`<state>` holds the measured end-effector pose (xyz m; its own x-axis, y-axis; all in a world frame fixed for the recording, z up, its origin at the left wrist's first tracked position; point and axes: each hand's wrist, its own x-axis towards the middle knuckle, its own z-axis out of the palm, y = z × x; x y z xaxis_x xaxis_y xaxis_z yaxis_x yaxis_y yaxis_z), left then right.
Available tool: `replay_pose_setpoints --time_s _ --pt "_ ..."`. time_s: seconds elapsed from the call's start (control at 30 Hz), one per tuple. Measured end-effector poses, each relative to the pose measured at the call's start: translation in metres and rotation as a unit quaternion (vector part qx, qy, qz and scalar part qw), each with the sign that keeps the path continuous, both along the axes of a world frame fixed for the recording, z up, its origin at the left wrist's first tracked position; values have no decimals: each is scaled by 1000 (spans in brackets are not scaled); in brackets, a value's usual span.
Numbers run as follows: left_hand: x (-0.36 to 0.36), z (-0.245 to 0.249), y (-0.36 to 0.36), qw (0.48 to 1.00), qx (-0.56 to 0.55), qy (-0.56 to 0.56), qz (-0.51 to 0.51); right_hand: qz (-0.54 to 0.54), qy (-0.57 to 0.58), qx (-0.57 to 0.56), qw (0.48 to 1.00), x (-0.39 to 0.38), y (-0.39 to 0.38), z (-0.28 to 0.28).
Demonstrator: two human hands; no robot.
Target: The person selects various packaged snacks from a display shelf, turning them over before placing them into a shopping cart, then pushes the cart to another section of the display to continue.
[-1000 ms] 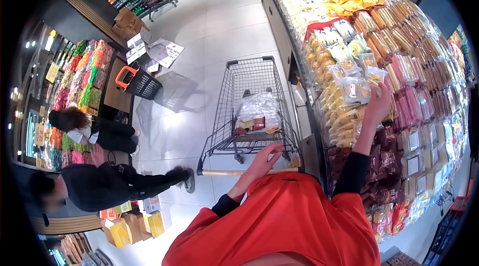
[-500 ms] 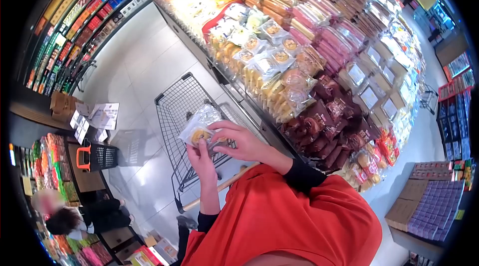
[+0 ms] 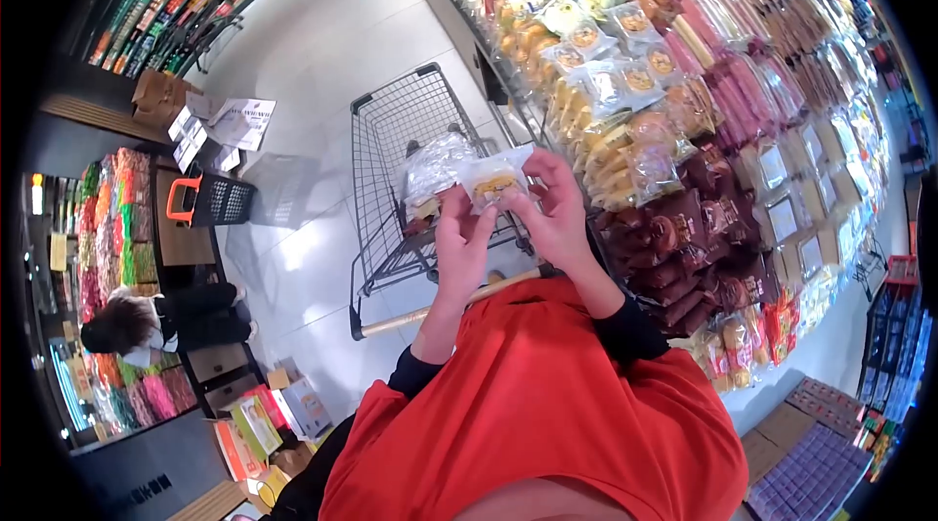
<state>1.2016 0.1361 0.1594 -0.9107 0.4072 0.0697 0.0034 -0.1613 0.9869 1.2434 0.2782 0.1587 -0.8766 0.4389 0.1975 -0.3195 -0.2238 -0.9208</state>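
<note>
Above the shopping cart (image 3: pixel 363 179), a wrapped pastry (image 3: pixel 496 185) in a clear and white plastic packet is held up between both my hands. My left hand (image 3: pixel 463 245) pinches its lower left side, with the thumb on the front. On the other side, my right hand (image 3: pixel 559 218) grips the packet's right edge, fingers bent behind it and thumb on the front. Below and behind the packet, a shiny plastic-wrapped bundle (image 3: pixel 435 167) sits in the cart; its contents are partly hidden.
To the right, a long display (image 3: pixel 645 91) is heaped with packaged pastries, including brown bags (image 3: pixel 684 247). A black basket with an orange handle (image 3: pixel 223 200) and open cartons (image 3: pixel 234 125) stand left. Another person (image 3: pixel 186 321) is by the left shelves. The cart's handle (image 3: pixel 469 301) is close to me.
The view has shifted, so the cart and display appear farther right. My right hand has moved from over the packet to its right edge, and the pastry is now held between both hands.
</note>
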Motion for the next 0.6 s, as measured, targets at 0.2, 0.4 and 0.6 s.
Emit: replay_pose_setpoints --time_s 0.2,0.4,0.6 --pt "-13 -34 -19 999 -19 9 26 82 -14 224 971 -5 12 -17" --pt "-48 -130 -51 985 -165 0 51 158 -145 406 888 -4 26 -82" --pt "-110 -299 -128 930 -346 34 123 277 -320 518 743 8 41 -188"
